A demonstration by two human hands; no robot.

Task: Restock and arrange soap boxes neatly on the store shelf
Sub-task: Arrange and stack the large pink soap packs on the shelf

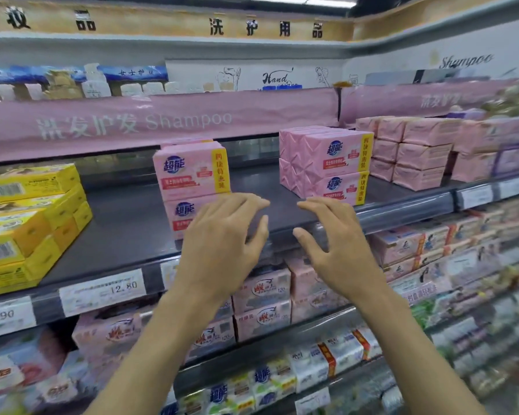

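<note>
**SOAP STACKS: CLOSE THE GAP**

Your left hand [222, 238] and right hand [339, 244] hang empty, fingers loosely spread. One soap stack [191, 175] stands just behind the left hand, a second stack [333, 163] beyond the right. Likely next: grip one and slide it alongside the other.

Bright overhead store lighting; wide-angle bending and blur toward the edges.

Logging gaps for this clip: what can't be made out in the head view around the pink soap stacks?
All head view.
Lower pink box of the left stack: right part hidden by the left hand.
Price label: mostly covered by the left wrist.
Yellow boxes: cut off by the left edge.
Packs on the far-right shelves: blurred, print unreadable.
</note>
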